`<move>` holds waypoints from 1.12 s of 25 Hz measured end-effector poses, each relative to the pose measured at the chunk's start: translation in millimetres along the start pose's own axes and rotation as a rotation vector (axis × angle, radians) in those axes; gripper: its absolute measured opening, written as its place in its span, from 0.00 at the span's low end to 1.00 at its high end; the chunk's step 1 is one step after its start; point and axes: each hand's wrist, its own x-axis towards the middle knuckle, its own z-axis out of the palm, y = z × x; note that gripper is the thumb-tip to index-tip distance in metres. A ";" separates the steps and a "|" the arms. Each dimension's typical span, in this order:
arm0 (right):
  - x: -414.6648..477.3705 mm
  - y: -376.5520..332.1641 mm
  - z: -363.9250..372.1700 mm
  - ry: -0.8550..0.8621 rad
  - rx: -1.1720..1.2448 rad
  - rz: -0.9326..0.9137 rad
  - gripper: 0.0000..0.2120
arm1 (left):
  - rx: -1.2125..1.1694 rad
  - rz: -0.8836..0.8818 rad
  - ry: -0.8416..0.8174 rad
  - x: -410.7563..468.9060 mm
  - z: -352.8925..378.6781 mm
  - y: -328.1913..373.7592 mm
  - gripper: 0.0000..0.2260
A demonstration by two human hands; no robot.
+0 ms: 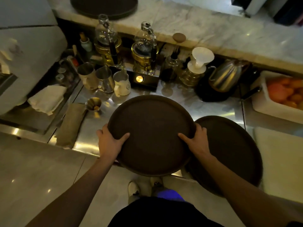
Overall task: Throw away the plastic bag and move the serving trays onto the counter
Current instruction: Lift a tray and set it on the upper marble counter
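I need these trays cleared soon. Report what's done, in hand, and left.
Done: one dark tray already sits on the marble counter. No plastic bag is in view, so I cannot tell about that step. In hand: the left hand and right hand grip a second tray. Left: a third tray on the steel worktop.

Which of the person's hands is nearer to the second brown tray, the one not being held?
Right. The right hand grips the held tray at the rim beside the second tray; the left hand grips the opposite rim, farther away.
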 end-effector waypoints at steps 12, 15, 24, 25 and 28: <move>-56.0 134.0 -102.2 0.247 0.013 0.224 0.45 | 0.026 0.276 -0.239 -73.0 103.9 77.5 0.38; -53.0 181.7 -128.5 0.235 0.013 0.231 0.44 | 0.034 0.275 -0.274 -101.2 143.0 94.6 0.38; -28.8 278.8 -180.8 0.120 -0.063 0.201 0.38 | 0.160 0.166 -0.286 -166.8 230.7 114.8 0.40; -27.1 282.9 -182.5 0.108 -0.066 0.199 0.38 | 0.173 0.147 -0.280 -171.5 234.1 114.7 0.40; -22.6 289.6 -183.3 0.078 -0.081 0.184 0.38 | 0.224 0.118 -0.268 -179.5 241.1 111.1 0.40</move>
